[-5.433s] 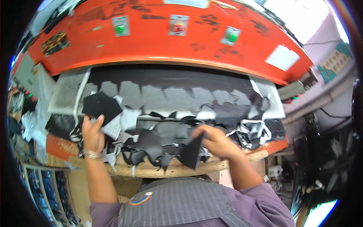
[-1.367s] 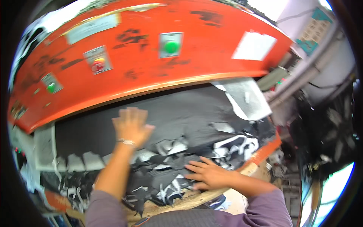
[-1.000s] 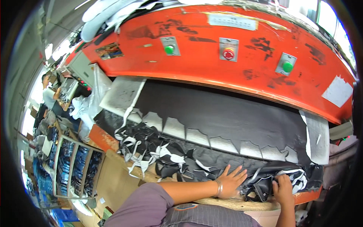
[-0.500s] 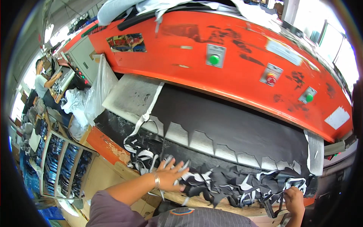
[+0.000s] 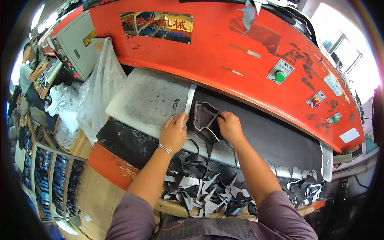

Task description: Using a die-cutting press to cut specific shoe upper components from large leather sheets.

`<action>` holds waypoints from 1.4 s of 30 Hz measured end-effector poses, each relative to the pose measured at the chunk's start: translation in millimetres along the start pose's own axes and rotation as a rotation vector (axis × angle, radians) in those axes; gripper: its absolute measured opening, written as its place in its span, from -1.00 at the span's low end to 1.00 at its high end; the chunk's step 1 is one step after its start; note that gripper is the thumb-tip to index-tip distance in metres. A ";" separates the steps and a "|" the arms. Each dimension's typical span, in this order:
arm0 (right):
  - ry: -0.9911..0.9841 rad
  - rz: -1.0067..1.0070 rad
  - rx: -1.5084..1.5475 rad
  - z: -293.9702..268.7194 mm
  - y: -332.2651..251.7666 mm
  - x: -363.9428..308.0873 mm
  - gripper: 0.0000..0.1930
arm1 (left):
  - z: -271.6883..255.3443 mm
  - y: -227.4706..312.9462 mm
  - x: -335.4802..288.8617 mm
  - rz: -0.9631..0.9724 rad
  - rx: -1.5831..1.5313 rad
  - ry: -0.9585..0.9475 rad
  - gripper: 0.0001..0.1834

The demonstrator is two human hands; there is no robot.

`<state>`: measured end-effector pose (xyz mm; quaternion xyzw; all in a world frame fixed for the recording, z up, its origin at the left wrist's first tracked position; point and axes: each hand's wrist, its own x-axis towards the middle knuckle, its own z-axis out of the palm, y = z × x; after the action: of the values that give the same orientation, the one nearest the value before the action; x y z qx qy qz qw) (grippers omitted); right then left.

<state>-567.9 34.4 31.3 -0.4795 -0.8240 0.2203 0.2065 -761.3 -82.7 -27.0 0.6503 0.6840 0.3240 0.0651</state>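
A black sheet [image 5: 264, 132] with a pale strip [image 5: 190, 98] along its left edge lies on the grey machine bed [image 5: 148, 96]. My left hand [image 5: 174, 134] is at the lower end of this strip, fingers closed on it. At the sheet's left end stands a cutting die [image 5: 207, 118], a shaped metal frame with a crossbar and a bright lower edge. My right hand [image 5: 231, 127] grips the die by its right side. Dark narrow trimmings hang below the die, over the front of the bed.
Black and white scraps [image 5: 208, 194] heap along the front edge. Beyond the bed rises an orange machine beam [image 5: 224, 52] with green and red buttons. Clear plastic [image 5: 102, 88] hangs at left, above a rack of blue-toned dies [image 5: 58, 180]. A co-worker [image 5: 30, 74] stands at far left.
My left hand has gone from the scraps up to the sheet's left edge. My right hand has left the scraps at right and now holds the cutting die. The view has shifted left.
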 end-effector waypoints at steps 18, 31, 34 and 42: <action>0.077 -0.129 -0.239 35.3 -17.9 -61.8 -0.12 | -7.6 -8.3 5.0 -0.005 -0.005 -0.010 -0.29; 0.133 -0.139 -0.240 23.1 -18.5 -79.1 -0.12 | -14.1 0.4 4.7 -0.075 -0.016 -0.150 -0.24; 0.147 -0.148 -0.009 -13.0 1.4 -110.6 -0.04 | -20.4 12.5 -9.0 -0.041 -0.084 0.150 -0.32; 1.397 0.130 0.485 -275.3 134.1 -163.3 -0.32 | -33.6 225.8 35.9 0.289 -0.582 -0.052 -0.76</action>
<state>-248.0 -4.6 160.1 -0.4966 -0.3988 0.0513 0.7692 -592.3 -73.9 130.4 0.7028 0.4614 0.4952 0.2191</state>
